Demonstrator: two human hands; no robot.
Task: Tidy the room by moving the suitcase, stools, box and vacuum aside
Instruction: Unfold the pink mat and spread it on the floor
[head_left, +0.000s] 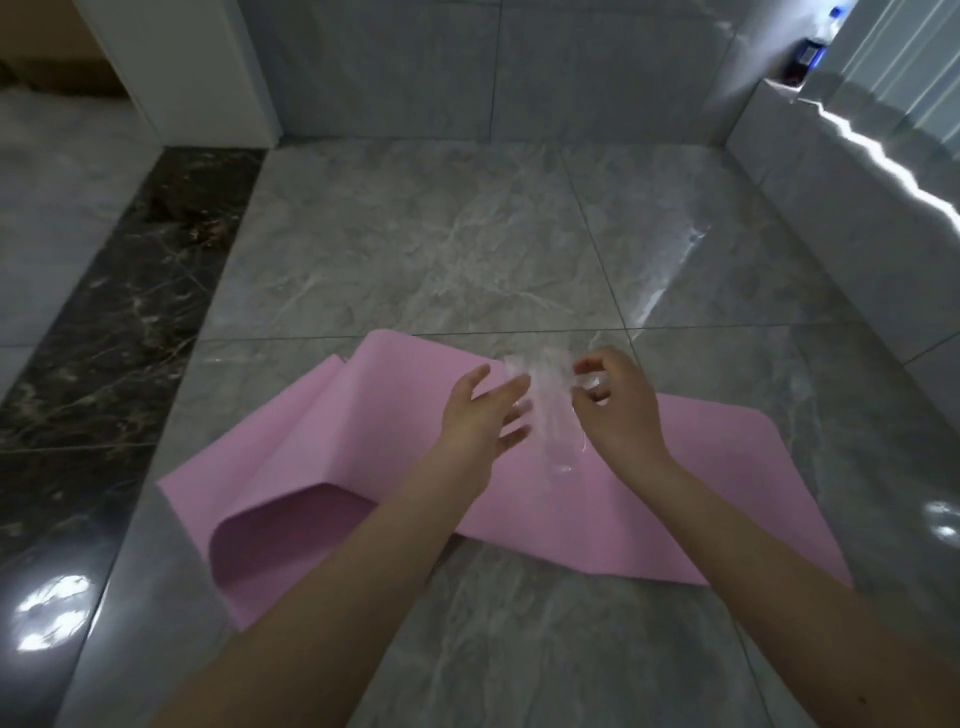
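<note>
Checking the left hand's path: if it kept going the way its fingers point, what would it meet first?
Most likely the clear plastic film that the right hand pinches. The left hand is open, its fingers pointing right and forward at the film above the pink mat. Depth is unclear; they may already touch.

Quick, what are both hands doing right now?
Left hand: open, fingers straight beside the clear crinkly plastic film.
Right hand: pinching that film.

clear plastic (550, 410) blurred, dark object (804, 61) top right unidentifiable
</note>
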